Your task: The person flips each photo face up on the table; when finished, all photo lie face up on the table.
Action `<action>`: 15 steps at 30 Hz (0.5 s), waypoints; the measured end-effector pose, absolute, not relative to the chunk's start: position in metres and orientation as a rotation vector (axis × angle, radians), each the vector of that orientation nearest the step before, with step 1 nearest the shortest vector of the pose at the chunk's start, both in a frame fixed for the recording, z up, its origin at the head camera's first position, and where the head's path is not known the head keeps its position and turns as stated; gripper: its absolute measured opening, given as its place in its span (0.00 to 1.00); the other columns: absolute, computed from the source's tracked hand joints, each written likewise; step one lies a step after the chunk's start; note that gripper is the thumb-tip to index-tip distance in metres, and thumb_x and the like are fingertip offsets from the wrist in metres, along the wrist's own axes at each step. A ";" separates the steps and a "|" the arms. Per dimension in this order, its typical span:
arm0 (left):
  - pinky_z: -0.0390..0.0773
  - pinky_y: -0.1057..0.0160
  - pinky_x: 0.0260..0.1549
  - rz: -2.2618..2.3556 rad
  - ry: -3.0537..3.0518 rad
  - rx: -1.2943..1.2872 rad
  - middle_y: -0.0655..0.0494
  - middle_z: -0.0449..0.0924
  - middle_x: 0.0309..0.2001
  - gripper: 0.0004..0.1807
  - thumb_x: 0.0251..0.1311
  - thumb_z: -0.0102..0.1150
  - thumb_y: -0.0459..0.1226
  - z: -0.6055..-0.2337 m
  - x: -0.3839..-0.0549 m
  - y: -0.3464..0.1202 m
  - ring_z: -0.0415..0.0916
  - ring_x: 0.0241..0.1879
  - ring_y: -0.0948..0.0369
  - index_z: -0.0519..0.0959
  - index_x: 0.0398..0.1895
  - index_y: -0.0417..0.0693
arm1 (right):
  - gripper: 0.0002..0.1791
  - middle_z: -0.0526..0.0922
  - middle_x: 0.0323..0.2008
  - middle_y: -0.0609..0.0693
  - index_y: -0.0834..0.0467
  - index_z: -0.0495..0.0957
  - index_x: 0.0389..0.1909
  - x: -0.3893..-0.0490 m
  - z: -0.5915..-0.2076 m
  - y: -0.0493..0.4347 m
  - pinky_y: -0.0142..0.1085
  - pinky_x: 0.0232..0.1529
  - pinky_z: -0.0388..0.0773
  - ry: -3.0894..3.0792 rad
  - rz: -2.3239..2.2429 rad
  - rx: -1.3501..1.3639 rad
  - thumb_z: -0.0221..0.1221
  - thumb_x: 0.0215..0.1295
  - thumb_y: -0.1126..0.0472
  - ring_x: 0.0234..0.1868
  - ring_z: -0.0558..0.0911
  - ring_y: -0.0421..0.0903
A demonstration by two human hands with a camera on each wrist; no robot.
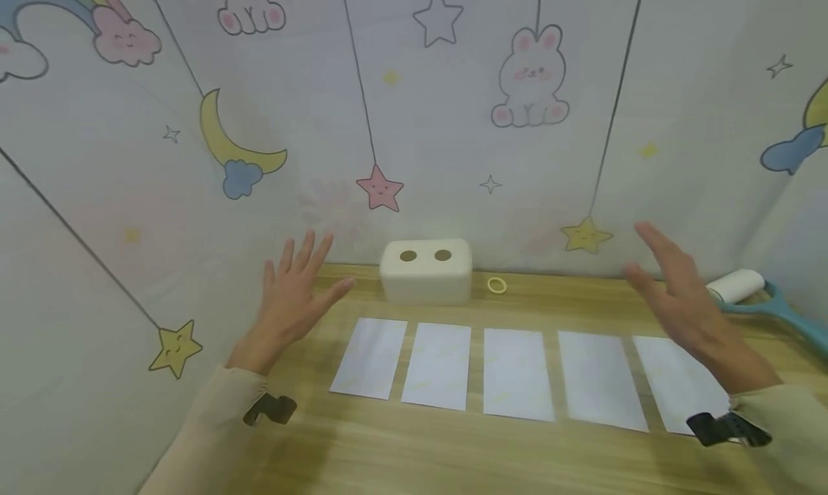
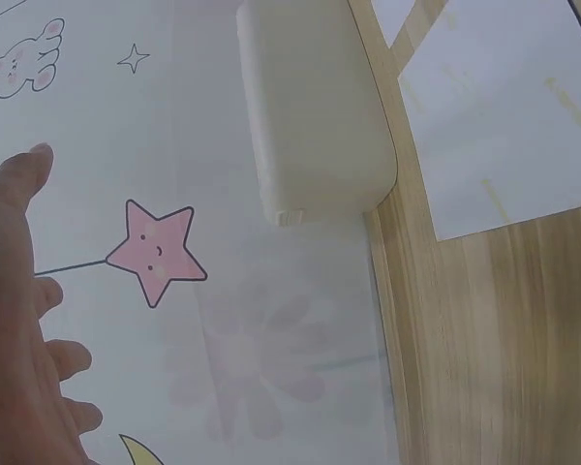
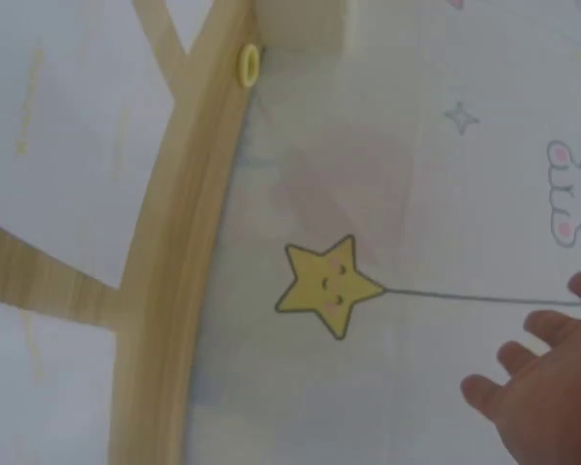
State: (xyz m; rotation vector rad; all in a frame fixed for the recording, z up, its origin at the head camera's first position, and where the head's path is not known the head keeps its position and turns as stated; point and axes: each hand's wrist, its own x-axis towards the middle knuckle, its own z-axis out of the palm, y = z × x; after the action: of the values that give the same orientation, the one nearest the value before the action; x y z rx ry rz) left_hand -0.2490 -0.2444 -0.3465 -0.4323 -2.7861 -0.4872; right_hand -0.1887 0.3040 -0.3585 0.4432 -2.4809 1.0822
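My left hand (image 1: 291, 301) is raised over the left side of the table, fingers spread and holding nothing. On the other side my right hand (image 1: 679, 301) hovers above the rightmost sheet, also holding nothing, its fingers extended. Between and below the hands, several white paper cards (image 1: 515, 374) lie in a row on the wooden table. Behind the row stands a cream box (image 1: 427, 279) with two round holes in its top. A small pale yellow ring (image 1: 497, 286) lies right of the box. In the left wrist view, the box (image 2: 320, 107) appears beyond the thumb.
A white roll (image 1: 737, 287) and a blue-handled tool (image 1: 785, 312), partly hidden by the right hand, lie at the table's right end. A cloth wall (image 1: 440, 143) printed with stars and rabbits rises along the table's (image 1: 401, 452) back edge.
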 end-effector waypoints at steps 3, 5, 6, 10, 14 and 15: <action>0.26 0.24 0.71 -0.517 -2.776 -0.438 0.50 0.33 0.86 0.51 0.72 0.47 0.70 -0.345 -0.246 -0.242 0.24 0.83 0.40 0.44 0.88 0.60 | 0.37 0.44 0.84 0.66 0.55 0.45 0.87 -0.190 -0.357 0.297 0.72 0.75 0.29 -2.469 1.120 0.453 0.47 0.85 0.55 0.82 0.39 0.70; 0.27 0.24 0.72 -0.528 -2.770 -0.434 0.50 0.33 0.86 0.51 0.72 0.48 0.70 -0.345 -0.244 -0.242 0.24 0.83 0.41 0.44 0.88 0.61 | 0.37 0.44 0.84 0.65 0.54 0.45 0.87 -0.192 -0.355 0.294 0.71 0.75 0.29 -2.459 1.144 0.465 0.47 0.85 0.55 0.82 0.40 0.69; 0.27 0.24 0.72 -0.530 -2.767 -0.430 0.51 0.34 0.86 0.51 0.72 0.48 0.70 -0.345 -0.244 -0.242 0.24 0.83 0.41 0.44 0.88 0.61 | 0.37 0.45 0.84 0.65 0.54 0.45 0.87 -0.193 -0.355 0.292 0.71 0.75 0.29 -2.454 1.156 0.470 0.46 0.85 0.55 0.83 0.40 0.69; 0.29 0.24 0.72 -0.548 -2.751 -0.422 0.50 0.35 0.86 0.51 0.72 0.48 0.70 -0.345 -0.241 -0.243 0.26 0.83 0.41 0.44 0.88 0.61 | 0.36 0.44 0.85 0.64 0.52 0.45 0.87 -0.196 -0.353 0.284 0.74 0.74 0.33 -2.459 1.218 0.468 0.46 0.85 0.54 0.82 0.41 0.70; 0.32 0.23 0.72 -0.602 -2.723 -0.433 0.50 0.36 0.86 0.50 0.73 0.49 0.68 -0.345 -0.239 -0.244 0.29 0.84 0.41 0.45 0.88 0.59 | 0.36 0.42 0.85 0.64 0.51 0.43 0.87 -0.197 -0.353 0.273 0.82 0.67 0.41 -2.464 1.330 0.452 0.44 0.86 0.53 0.78 0.45 0.79; 0.32 0.23 0.72 -0.620 -2.717 -0.436 0.49 0.37 0.86 0.49 0.73 0.49 0.67 -0.345 -0.238 -0.245 0.29 0.84 0.41 0.45 0.88 0.59 | 0.36 0.42 0.85 0.64 0.51 0.42 0.88 -0.198 -0.354 0.269 0.83 0.66 0.43 -2.461 1.363 0.448 0.44 0.87 0.52 0.77 0.46 0.80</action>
State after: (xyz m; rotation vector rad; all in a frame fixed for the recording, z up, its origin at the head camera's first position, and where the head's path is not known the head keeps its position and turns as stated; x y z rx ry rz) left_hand -0.2383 -0.2446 -0.3448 -0.4355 -2.7165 -0.6204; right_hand -0.1980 0.2693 -0.3537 0.4483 -2.4608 1.3630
